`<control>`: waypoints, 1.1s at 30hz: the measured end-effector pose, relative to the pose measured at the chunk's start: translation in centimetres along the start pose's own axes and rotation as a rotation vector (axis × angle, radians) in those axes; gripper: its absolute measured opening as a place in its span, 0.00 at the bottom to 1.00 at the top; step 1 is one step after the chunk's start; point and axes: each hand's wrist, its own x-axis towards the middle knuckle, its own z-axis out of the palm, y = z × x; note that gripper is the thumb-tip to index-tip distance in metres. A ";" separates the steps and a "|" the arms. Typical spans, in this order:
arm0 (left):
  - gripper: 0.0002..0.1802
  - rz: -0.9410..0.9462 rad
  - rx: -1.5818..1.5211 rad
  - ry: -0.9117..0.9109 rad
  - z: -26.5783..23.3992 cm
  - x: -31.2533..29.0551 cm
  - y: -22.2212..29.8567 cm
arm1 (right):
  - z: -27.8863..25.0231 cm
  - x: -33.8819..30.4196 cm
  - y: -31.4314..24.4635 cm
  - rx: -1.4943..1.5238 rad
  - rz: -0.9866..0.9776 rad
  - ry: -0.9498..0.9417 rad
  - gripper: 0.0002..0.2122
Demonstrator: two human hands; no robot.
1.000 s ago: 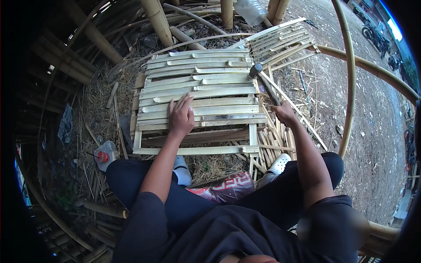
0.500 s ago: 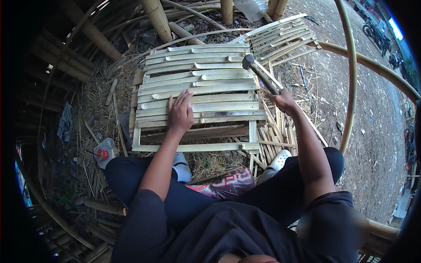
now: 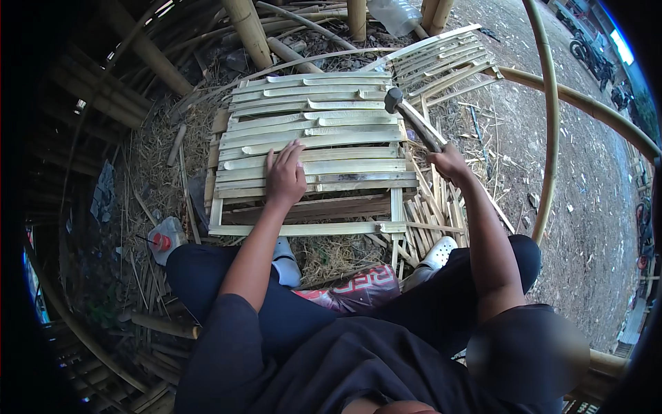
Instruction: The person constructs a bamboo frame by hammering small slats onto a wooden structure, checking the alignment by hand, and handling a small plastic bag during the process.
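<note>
A panel of pale split-bamboo slats [image 3: 352, 153] lies in front of me, its strips running side to side across two end pieces. My left hand [image 3: 286, 172] rests on the slats left of the middle, fingers stretched out. In my right hand [image 3: 449, 164] is a hammer [image 3: 422, 130], gripped by its handle, the dark head raised at the panel's right edge. Beneath the slats shows a wooden support [image 3: 310, 209]. Near my shins, the panel's closest strip [image 3: 296, 229] is set apart from the others by a gap.
Another slatted bamboo panel [image 3: 448, 58] lies behind, at the right. Cut bamboo sticks [image 3: 441, 207] are heaped by my right shoe [image 3: 439, 253]. A plastic container with a red cap [image 3: 161, 241] stands by my left knee. A curved bamboo pole [image 3: 552, 124] rises at the right.
Hardly anything differs. My right hand and the hammer have shifted very slightly; the left hand stays on the slats.
</note>
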 end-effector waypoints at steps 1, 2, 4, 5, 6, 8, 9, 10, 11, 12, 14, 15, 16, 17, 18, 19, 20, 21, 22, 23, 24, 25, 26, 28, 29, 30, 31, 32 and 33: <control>0.24 0.001 -0.002 0.004 0.0 0.1 0.1 | -0.2 -0.3 -0.4 0.048 -0.035 0.020 0.13; 0.24 0.003 0.000 0.005 0.1 0.1 0.1 | -0.3 -0.6 -0.9 0.096 -0.070 0.039 0.11; 0.24 0.007 0.003 0.011 0.1 0.1 0.2 | -0.5 -1.3 -1.6 0.147 -0.069 0.055 0.11; 0.24 0.005 0.004 0.005 0.1 0.2 0.3 | -0.6 -1.5 -1.9 0.178 -0.005 0.049 0.11; 0.23 0.003 0.005 -0.002 0.2 0.2 0.4 | -0.8 -1.8 -2.2 0.208 0.058 0.042 0.11; 0.23 -0.004 0.010 -0.005 0.0 -0.1 -0.1 | -0.6 -3.7 -4.2 0.268 0.069 0.033 0.13; 0.23 -0.006 0.003 -0.016 0.0 -0.1 -0.3 | -0.5 -4.3 -4.6 0.317 0.085 0.046 0.14; 0.23 -0.006 0.011 -0.010 -0.1 0.0 -0.3 | -0.5 -4.9 -4.8 0.364 0.104 0.061 0.14; 0.23 -0.021 -0.003 -0.022 -0.2 0.0 -0.3 | -0.5 -5.4 -5.1 0.421 0.100 0.031 0.13; 0.24 -0.038 -0.018 -0.034 -0.4 0.0 -0.4 | -0.4 -6.0 -5.5 0.423 0.089 0.023 0.13; 0.26 -0.051 -0.066 -0.018 -1.3 0.7 1.7 | -0.7 -7.0 -5.9 0.336 0.027 0.052 0.09; 0.27 0.070 -0.087 0.166 -1.5 1.2 3.3 | -0.9 -6.9 -5.5 0.323 -0.013 0.010 0.08; 0.29 0.185 -0.088 0.346 -2.3 1.4 4.8 | -0.2 -7.6 -6.3 0.326 -0.026 -0.012 0.08; 0.30 0.183 -0.325 0.223 -3.0 1.8 6.5 | 0.6 -9.2 -7.5 0.397 -0.087 -0.084 0.08; 0.31 0.178 -0.564 0.097 -3.2 2.2 8.4 | 1.6 -10.6 -8.5 0.469 -0.144 -0.155 0.10; 0.31 0.093 -0.805 -0.027 -2.9 1.8 10.6 | 2.9 -11.5 -9.3 0.448 -0.218 -0.183 0.09; 0.31 -0.001 -1.040 -0.148 -3.0 1.0 12.2 | 4.3 -12.8 -10.6 0.382 -0.245 -0.226 0.08; 0.31 0.001 -1.215 -0.240 -4.0 1.1 14.2 | 5.2 -13.1 -10.4 0.399 -0.286 -0.278 0.08; 0.31 0.003 -1.386 -0.331 -4.7 1.0 16.0 | 6.4 -13.1 -10.1 0.416 -0.330 -0.333 0.08; 0.26 -0.038 -1.438 -0.140 -4.2 0.6 17.4 | 7.7 -13.2 -9.9 0.343 -0.443 -0.313 0.09; 0.20 -0.247 -1.449 -0.023 -4.0 0.3 17.9 | 8.6 -13.4 -10.0 0.269 -0.555 -0.292 0.11; 0.19 -0.330 -1.454 0.082 -4.3 0.1 17.8 | 8.9 -13.7 -10.4 0.164 -0.553 -0.344 0.15; 0.18 -0.412 -1.456 0.187 -4.5 -0.1 17.6 | 8.9 -14.5 -11.2 0.191 -0.730 -0.361 0.17; 0.12 -0.522 -1.398 0.331 -5.6 0.5 16.5 | 8.8 -14.1 -11.4 0.101 -0.817 -0.364 0.19; 0.11 -0.591 -1.389 0.353 -6.8 1.2 15.7 | 8.6 -14.1 -11.4 0.181 -0.713 -0.390 0.20; 0.10 -0.659 -1.381 0.373 -8.2 1.9 14.4 | 8.2 -14.2 -11.4 0.259 -0.605 -0.413 0.21; 0.11 -0.717 -1.285 0.354 -9.9 2.3 12.1 | 7.8 -14.2 -11.4 0.152 -0.651 -0.323 0.21; 0.12 -0.772 -1.193 0.331 -11.8 2.7 9.6 | 7.4 -13.7 -11.1 0.085 -0.667 -0.237 0.24; 0.12 -0.789 -1.046 0.368 -13.3 2.7 5.9 | 7.1 -13.9 -11.2 0.073 -0.670 -0.194 0.24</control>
